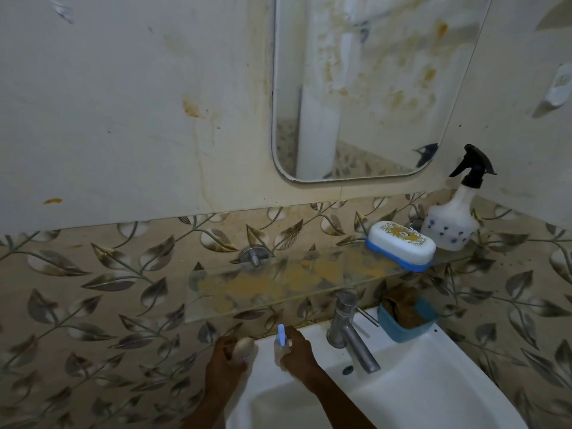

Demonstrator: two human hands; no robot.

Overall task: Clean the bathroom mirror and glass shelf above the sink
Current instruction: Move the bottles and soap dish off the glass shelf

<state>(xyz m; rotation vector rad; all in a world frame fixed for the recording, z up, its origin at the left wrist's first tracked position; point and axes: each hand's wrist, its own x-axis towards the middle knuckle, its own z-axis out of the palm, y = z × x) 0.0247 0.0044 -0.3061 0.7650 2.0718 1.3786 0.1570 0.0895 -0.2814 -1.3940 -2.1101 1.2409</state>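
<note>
The mirror (371, 88) hangs on the wall, spotted with yellow-brown stains. Below it the glass shelf (278, 283) carries a wide orange-brown smear across its middle. A white and blue soap box (400, 244) and a white spray bottle (453, 219) with a black trigger stand at the shelf's right end. My left hand (227, 359) grips a small rounded beige bottle (244, 348) at the sink's back left rim. My right hand (297, 351) is closed around a small clear bottle (282, 343) with a blue cap, standing on the rim.
The white sink (418, 382) fills the lower right, with a steel tap (349, 329) at its back. A blue tub (405, 318) holding a brown sponge sits on the rim right of the tap. A chrome shelf bracket (253, 255) juts from the leaf-patterned tiles.
</note>
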